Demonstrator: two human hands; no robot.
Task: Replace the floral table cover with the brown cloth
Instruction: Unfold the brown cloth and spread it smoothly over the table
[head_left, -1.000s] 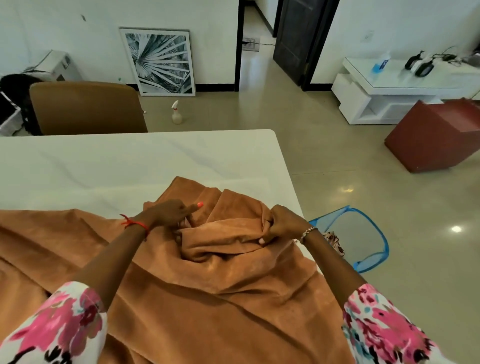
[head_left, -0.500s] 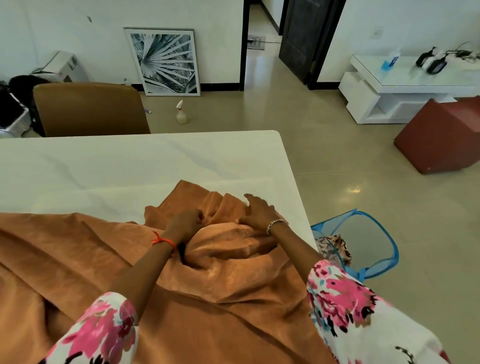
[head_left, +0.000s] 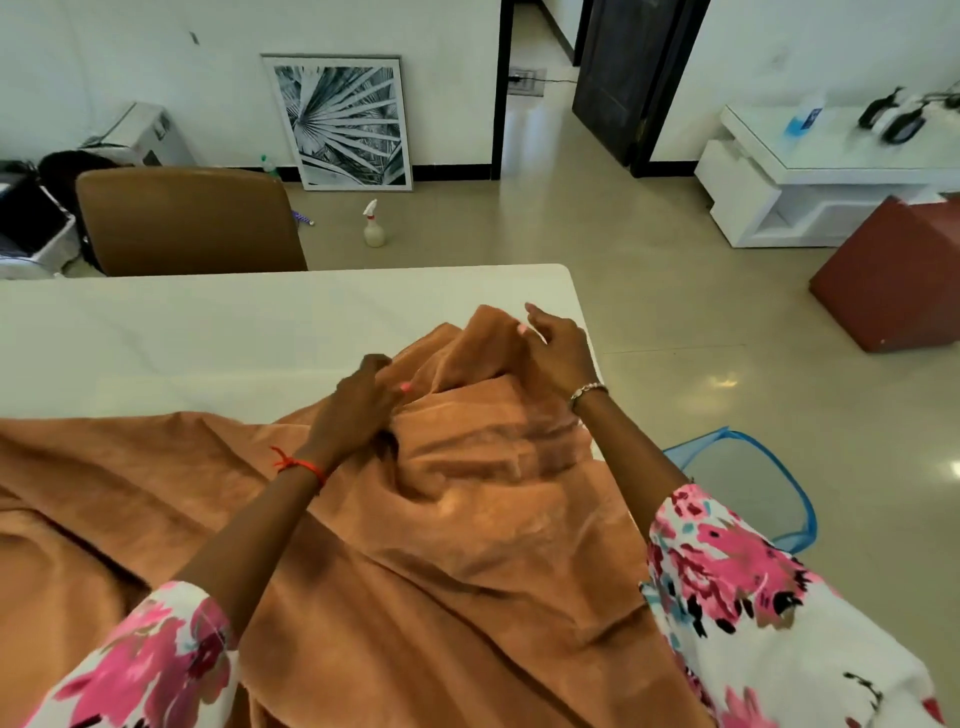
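Note:
The brown cloth lies crumpled over the near half of the white marble table, bunched in a heap near the table's right edge. My left hand presses into the heap's left side, its fingers curled on a fold. My right hand is farther out and pinches a raised fold at the top of the heap, with one finger sticking up. A blue mesh basket stands on the floor right of the table; my right arm hides what lies inside it.
A brown chair stands at the table's far side. On the floor beyond are a spray bottle and a framed leaf picture. A red-brown box and a white low console sit at the right.
My right hand moved from the heap's near right side up and away to its far top and lifted a fold. My left hand shifted slightly right into the heap.

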